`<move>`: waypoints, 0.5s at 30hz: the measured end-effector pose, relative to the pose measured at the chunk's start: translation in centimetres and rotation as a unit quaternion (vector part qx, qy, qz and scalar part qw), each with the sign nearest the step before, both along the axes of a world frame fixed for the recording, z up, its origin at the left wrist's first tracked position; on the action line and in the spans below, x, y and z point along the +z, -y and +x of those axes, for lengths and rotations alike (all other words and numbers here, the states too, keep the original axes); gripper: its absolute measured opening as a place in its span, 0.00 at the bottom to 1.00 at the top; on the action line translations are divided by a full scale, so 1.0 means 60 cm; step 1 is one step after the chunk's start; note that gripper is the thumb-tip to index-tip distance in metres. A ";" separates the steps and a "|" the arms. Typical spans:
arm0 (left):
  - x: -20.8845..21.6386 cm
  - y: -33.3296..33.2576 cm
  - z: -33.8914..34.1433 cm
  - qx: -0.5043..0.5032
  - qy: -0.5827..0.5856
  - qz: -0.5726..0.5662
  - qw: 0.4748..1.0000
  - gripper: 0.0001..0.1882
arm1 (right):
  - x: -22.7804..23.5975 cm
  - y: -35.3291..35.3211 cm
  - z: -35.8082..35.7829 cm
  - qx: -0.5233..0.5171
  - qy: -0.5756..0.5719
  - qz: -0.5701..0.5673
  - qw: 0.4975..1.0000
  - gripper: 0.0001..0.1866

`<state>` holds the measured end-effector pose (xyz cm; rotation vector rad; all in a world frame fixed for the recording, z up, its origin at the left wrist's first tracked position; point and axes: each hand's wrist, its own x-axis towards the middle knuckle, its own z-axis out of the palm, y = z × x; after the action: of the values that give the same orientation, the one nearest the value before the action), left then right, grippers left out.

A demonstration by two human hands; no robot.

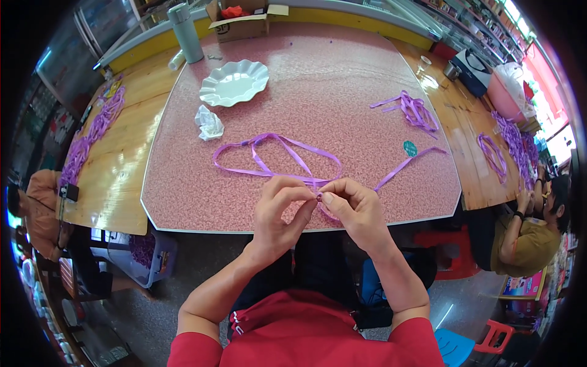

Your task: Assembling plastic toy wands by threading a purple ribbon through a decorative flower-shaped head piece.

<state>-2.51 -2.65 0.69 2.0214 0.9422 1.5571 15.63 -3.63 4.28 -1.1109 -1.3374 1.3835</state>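
At the table's near edge, my left hand (278, 214) and my right hand (358, 214) meet, thumb and fingertips of each pinched together. Between them is the end of a purple ribbon (315, 181), with a small dark piece at the fingertips that is too small to name. From there the ribbon spreads in loops (306, 148) over the pink speckled tabletop (342, 98). To the right of my hands a loose purple strip (397, 172) runs toward the table's right edge. Beside that strip lies a round green tag (409, 148).
A white scalloped plate (235, 84), crumpled tissue (209, 123), grey-green bottle (186, 33) and cardboard box (241, 27) stand farther back. A purple ribbon bundle (416, 113) lies at right. Two people sit at wooden side tables with more ribbon.
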 end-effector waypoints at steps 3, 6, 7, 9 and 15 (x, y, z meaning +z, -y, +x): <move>-0.010 0.004 -0.004 -0.083 0.132 -0.156 0.975 0.09 | 0.001 0.004 0.003 0.017 0.028 0.006 0.999 0.08; -0.008 0.007 0.000 -0.143 0.235 -0.253 0.928 0.06 | -0.007 0.006 0.003 0.013 0.038 0.077 0.996 0.07; -0.006 0.009 0.000 -0.161 0.265 -0.283 0.908 0.05 | -0.005 0.007 0.001 0.015 0.038 0.077 0.996 0.07; -0.008 0.008 -0.004 -0.165 0.260 -0.291 0.906 0.05 | 0.001 0.010 -0.003 0.009 0.033 0.068 0.997 0.07; -0.016 0.006 -0.007 -0.147 0.204 -0.286 0.925 0.05 | -0.002 0.008 0.001 0.006 0.128 0.129 0.983 0.05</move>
<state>-2.95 -2.98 -0.25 1.2942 0.7662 1.2728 15.70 -4.09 4.13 -1.1302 -1.6578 1.0623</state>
